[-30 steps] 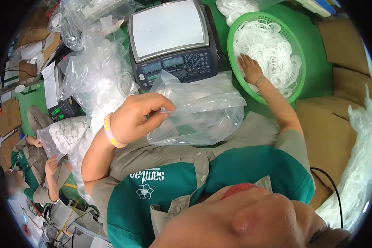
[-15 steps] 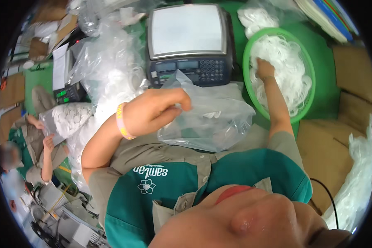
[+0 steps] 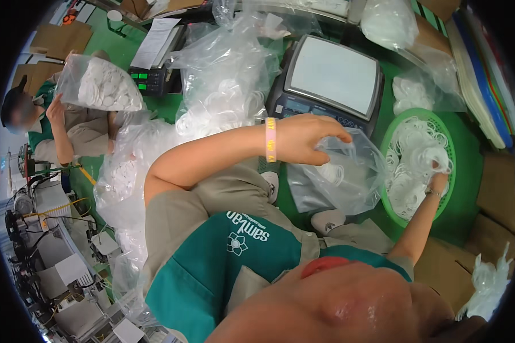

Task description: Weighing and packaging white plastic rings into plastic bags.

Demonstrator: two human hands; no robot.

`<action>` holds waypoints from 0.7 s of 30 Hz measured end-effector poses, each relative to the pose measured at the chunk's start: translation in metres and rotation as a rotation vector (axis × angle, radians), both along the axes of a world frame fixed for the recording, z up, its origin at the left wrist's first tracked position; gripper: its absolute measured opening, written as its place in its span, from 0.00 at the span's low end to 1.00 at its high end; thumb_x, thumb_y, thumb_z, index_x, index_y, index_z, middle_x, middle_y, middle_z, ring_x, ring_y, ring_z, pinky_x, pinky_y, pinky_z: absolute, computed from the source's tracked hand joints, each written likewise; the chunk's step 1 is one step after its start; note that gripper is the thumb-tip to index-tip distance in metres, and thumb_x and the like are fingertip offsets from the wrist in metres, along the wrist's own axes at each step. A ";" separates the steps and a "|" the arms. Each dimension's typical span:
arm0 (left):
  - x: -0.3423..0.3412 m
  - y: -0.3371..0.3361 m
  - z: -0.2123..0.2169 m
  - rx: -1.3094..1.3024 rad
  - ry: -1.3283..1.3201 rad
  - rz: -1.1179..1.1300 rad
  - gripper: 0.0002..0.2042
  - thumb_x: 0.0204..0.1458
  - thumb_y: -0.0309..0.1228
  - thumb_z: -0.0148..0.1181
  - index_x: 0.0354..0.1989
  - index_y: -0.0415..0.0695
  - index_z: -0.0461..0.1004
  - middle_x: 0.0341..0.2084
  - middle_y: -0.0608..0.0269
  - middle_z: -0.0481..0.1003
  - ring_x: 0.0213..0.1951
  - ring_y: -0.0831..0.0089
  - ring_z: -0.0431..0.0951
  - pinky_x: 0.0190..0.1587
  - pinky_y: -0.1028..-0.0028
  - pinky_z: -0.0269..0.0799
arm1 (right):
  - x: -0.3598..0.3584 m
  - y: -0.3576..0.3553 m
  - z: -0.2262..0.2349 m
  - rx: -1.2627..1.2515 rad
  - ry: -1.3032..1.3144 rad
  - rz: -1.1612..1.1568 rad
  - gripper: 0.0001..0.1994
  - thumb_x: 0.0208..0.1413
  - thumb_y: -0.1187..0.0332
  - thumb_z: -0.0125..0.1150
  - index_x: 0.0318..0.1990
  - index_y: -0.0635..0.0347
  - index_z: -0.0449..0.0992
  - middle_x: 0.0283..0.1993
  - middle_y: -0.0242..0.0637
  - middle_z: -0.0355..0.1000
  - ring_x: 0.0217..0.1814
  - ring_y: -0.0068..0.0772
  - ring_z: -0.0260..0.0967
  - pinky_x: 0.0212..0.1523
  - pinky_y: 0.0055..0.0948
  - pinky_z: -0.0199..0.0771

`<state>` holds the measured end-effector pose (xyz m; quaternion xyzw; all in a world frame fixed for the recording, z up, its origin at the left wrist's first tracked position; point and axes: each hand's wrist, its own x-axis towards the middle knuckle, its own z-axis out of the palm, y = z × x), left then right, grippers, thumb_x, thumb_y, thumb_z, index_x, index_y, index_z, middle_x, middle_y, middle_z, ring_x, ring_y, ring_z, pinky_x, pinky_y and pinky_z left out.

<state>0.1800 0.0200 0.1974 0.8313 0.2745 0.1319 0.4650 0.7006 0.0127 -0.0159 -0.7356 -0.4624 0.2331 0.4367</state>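
Note:
My left hand (image 3: 306, 138), with a pink and yellow band at its wrist, is over a clear plastic bag (image 3: 360, 186). Its thumb and forefinger are curved and apart, beside the bag's mouth. A few white rings (image 3: 333, 173) show inside the bag. On the right, my right hand (image 3: 438, 181) is closed on a bunch of thin white rings (image 3: 432, 158) inside a green oval basket (image 3: 386, 200). Many more loose white rings (image 3: 403, 183) fill that basket. Its fingertips are partly hidden by the bunch.
A counting scale (image 3: 334, 74) stands beyond the bag. Large clear bags of white parts (image 3: 220, 106) lie at left. A co-worker (image 3: 52, 123) there holds a bag of white discs (image 3: 106, 86) near a second scale (image 3: 149, 80). Cardboard (image 3: 449, 266) lies at right.
The view has swung, shifting the scene. My right hand, earlier sunk among the rings, now has a bunch of them. My left hand stays by the bag. The co-worker's bag is raised.

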 end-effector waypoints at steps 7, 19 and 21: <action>0.000 -0.005 0.002 -0.300 -0.034 0.074 0.29 0.34 0.21 0.48 0.53 0.43 0.58 0.48 0.58 0.63 0.29 0.78 0.69 0.28 0.80 0.65 | 0.017 -0.041 -0.044 -0.185 0.362 -0.502 0.18 0.44 0.68 0.44 0.41 0.69 0.69 0.35 0.41 0.70 0.37 0.38 0.66 0.35 0.29 0.65; -0.003 -0.010 0.000 -0.515 -0.090 0.122 0.35 0.34 0.23 0.51 0.58 0.44 0.49 0.17 0.63 0.70 0.19 0.79 0.69 0.24 0.80 0.67 | -0.145 -0.037 0.176 0.315 0.863 0.649 0.08 0.47 0.66 0.49 0.21 0.56 0.59 0.16 0.31 0.54 0.16 0.22 0.50 0.13 0.20 0.51; 0.003 -0.012 0.000 -0.519 -0.097 0.103 0.36 0.34 0.23 0.51 0.59 0.43 0.47 0.16 0.64 0.69 0.19 0.78 0.69 0.24 0.80 0.67 | -0.149 -0.041 0.177 0.294 0.464 0.485 0.08 0.48 0.65 0.48 0.21 0.55 0.60 0.19 0.31 0.56 0.19 0.22 0.52 0.17 0.19 0.53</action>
